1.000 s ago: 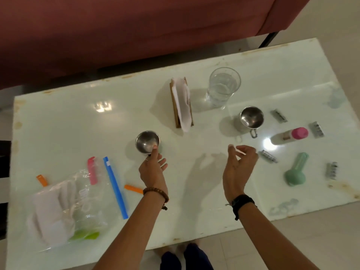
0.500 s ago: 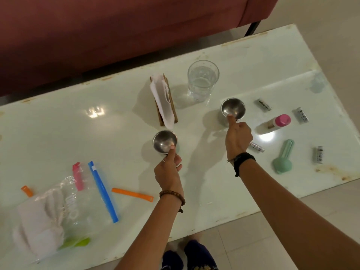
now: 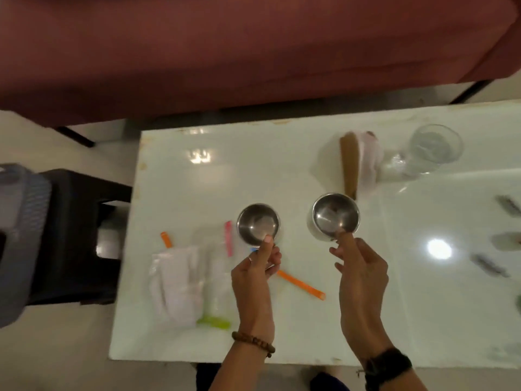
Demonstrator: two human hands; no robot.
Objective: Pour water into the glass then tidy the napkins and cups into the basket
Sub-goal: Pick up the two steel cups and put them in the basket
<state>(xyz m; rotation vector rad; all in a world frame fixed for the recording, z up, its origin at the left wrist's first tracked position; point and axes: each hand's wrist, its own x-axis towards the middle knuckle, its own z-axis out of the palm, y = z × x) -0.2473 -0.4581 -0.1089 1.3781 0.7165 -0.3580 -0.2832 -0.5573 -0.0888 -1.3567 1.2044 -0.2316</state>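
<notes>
Left hand [image 3: 255, 273] pinches 1 steel cup [image 3: 258, 224], right hand [image 3: 359, 270] another [image 3: 336, 217], thumbs on rims, above table [image 3: 282, 153] middle; likely bound for grey basket [image 3: 24, 230] beyond left edge.

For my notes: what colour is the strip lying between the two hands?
Orange strip, clearest in the head view.

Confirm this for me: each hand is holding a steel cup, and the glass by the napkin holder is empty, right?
Not quite. The head view shows the glass holds water. The rest stands: left hand and right hand each hold a steel cup, beside the napkin holder.
</notes>
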